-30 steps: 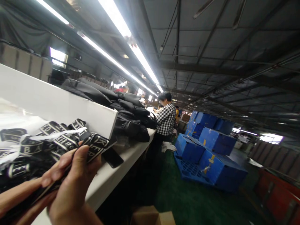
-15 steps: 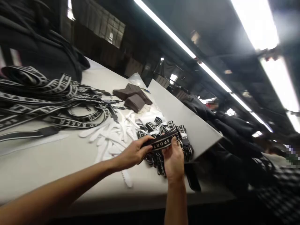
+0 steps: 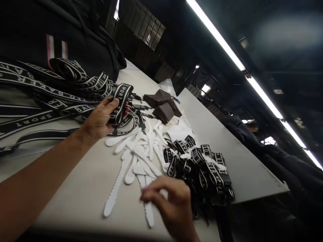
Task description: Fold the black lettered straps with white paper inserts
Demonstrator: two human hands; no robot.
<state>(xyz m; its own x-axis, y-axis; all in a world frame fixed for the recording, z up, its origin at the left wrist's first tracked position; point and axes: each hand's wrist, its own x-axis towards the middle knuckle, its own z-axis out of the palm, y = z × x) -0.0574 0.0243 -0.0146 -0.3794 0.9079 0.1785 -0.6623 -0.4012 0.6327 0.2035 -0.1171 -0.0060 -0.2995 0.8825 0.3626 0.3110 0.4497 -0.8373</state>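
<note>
My left hand (image 3: 101,116) is closed around a folded black strap (image 3: 122,97) with white lettering and pale edge lines, held above the pile at the left. Low in the view, my right hand (image 3: 171,203) has thumb and forefinger pinched together. Its fingertips overlap one of the white notched plastic strips (image 3: 113,186); I cannot tell whether they grip anything. Several such strips lie in a loose heap on the table between my hands. To the right of the heap lie bundled straps (image 3: 202,164), with white strips around them.
Long loose lettered straps (image 3: 35,84) cover the table's left side, beside dark clothing (image 3: 83,40). Dark brown folded pieces (image 3: 164,104) and a clear plastic bag (image 3: 167,86) lie farther back. A grey panel (image 3: 222,151) borders the right side. Dark garments (image 3: 277,161) fill the space beyond.
Both hands were on the strap in front of the bundles. Now my left hand has carried it left, and my right hand has let go and moved down by the white strips. The view has shifted.
</note>
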